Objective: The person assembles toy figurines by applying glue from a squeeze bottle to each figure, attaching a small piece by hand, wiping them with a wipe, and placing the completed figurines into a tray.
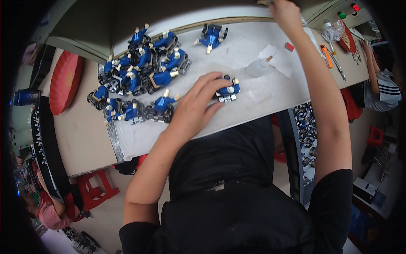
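My left hand (196, 101) is closed around a small toy figure (230, 89) in blue clothes with a pale head, on a black and silver wheeled base. It rests on the white-covered worktop (237, 51) in front of me. Up at the top edge, my right hand (287, 16) reaches far forward, its fingers pinched on a small pale thing that the picture's edge partly cuts off. Left of my left hand lie several similar blue figures (144, 57) with wheels, crowded together. One more such figure (210, 38) lies apart, farther back.
A translucent bottle (258, 67) with a thin tip stands beside white paper scraps and a red piece (289, 47). An orange cutter (326, 56) lies at the right. Red trays flank both sides. Below my right arm, a box (305, 139) holds many figures. Other people sit nearby.
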`<state>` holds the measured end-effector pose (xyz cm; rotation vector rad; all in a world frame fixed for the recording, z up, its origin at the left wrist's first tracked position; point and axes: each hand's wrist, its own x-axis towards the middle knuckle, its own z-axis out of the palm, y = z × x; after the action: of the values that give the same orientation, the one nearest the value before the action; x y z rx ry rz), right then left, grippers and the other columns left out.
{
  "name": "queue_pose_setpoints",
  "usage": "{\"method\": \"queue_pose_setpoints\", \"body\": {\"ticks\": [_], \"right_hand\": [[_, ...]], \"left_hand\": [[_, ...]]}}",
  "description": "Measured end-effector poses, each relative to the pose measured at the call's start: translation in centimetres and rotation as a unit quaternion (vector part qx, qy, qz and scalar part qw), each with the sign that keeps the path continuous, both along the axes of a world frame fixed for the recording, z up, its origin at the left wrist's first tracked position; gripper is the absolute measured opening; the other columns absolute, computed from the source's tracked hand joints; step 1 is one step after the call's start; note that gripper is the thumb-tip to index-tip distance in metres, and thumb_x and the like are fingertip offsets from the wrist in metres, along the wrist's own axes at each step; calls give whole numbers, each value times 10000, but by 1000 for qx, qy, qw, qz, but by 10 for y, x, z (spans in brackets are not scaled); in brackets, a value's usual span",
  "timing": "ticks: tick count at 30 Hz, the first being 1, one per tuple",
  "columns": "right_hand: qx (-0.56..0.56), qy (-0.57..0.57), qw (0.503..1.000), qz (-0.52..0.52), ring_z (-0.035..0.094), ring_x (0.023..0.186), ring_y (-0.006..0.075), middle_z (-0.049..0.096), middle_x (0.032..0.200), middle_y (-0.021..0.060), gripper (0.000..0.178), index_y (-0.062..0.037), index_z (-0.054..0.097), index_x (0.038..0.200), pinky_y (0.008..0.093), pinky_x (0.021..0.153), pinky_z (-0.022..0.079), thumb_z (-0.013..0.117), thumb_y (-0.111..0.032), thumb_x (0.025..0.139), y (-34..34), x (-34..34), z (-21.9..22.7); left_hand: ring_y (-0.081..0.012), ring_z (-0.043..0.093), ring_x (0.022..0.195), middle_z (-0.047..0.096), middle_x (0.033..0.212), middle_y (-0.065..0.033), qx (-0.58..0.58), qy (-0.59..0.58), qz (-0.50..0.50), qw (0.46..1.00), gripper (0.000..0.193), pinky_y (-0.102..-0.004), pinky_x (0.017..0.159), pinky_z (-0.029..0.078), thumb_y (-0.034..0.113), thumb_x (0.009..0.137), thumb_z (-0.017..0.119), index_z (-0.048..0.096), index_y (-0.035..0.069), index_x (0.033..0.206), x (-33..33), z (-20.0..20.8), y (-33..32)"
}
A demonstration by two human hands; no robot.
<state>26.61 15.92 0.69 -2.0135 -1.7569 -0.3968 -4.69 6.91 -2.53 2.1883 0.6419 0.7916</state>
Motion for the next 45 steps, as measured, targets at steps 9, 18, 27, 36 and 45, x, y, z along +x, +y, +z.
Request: {"method": "queue_pose_setpoints", "body": {"ticks": [9,18,27,36,45], "right_hand": [[65,379,912,145,606,768,146,616,868,91,158,40,571,955,246,690,490,538,17,802,-182,-66,37],[5,152,956,250,608,689,159,618,783,57,143,-9,617,852,242,617,486,628,9,710,-176,-152,18],[8,17,964,266,558,641,199,567,724,59,160,-22,606,841,284,569,439,650,-11,688,-173,-162,11],[8,-40,958,283,533,635,200,523,709,53,165,-36,597,829,299,567,423,650,-32,674,-171,-165,8],[12,-58,956,286,539,642,196,527,712,50,156,-37,595,820,300,568,424,652,-38,675,-168,-166,9]], "left_hand": [[-265,507,1053,506,1145,-103,49,-3,-47,998,430,-326,852,450,24,695,656,512,86,1095,-8,-10,5],[-255,533,988,528,1083,-88,77,-19,-51,996,425,-313,807,459,8,685,655,505,63,1079,-6,-13,8],[-248,535,941,482,1084,-120,11,-5,-88,996,433,-310,795,444,11,733,618,465,71,1133,-8,-5,10],[-244,541,922,489,1068,-117,12,-28,-90,995,431,-305,776,449,-3,719,626,475,65,1118,-7,-7,11],[-238,542,910,493,1057,-116,16,-32,-85,996,423,-303,765,451,0,722,629,478,64,1112,-8,1,6]]}}
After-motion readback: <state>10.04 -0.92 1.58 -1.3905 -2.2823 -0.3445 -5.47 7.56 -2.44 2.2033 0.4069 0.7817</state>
